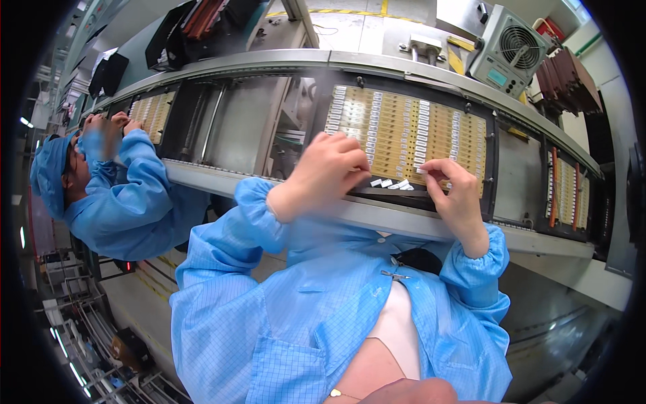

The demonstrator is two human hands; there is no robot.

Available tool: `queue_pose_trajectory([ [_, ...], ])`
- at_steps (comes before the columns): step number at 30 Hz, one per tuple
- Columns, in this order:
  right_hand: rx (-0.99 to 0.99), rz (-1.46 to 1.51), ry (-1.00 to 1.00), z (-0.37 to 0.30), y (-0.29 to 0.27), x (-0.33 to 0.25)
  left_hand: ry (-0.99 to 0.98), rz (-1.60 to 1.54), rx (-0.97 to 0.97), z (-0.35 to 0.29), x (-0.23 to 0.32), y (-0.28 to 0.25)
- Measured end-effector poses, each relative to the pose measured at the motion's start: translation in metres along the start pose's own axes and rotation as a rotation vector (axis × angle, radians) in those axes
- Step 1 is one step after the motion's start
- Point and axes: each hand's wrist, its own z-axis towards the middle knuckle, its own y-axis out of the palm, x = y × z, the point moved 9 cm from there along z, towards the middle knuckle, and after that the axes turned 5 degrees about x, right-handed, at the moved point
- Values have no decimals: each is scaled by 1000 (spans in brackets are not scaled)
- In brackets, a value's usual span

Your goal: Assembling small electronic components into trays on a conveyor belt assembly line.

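Note:
A tan circuit board panel [390, 128] lies in a black carrier frame [492, 155] in front of me, with columns of small white parts on it. Over the panel's near edge, my right hand [456, 195] pinches a small white connector [422, 170] between thumb and finger. My left hand [326, 168] hovers at the panel's left near corner, fingers curled together and slightly blurred; what they hold, if anything, is hidden. Between both hands, several loose white connectors [391, 184] rest on the frame's near strip.
A metal conveyor rail [525, 237] runs along my side. Beyond the line stands a grey fan unit [509, 50]. Another carrier with boards [568, 188] sits to the right. On the left, a co-worker in blue [124, 195] bends over a further board [153, 113].

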Motion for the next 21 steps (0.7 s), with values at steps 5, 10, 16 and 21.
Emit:
queue_pose_trajectory([
  [5,36,-67,-68,0,-7,-5,9,-34,-150,19,6,27],
  [10,-14,-117,-3,-2,4,8,-103,-102,-419,29,0,42],
  [16,-4,-279,-120,4,6,-3,-236,-246,-297,36,-14,25],
  [21,-4,-344,-211,4,3,-10,-446,-489,-249,29,-32,9],
])
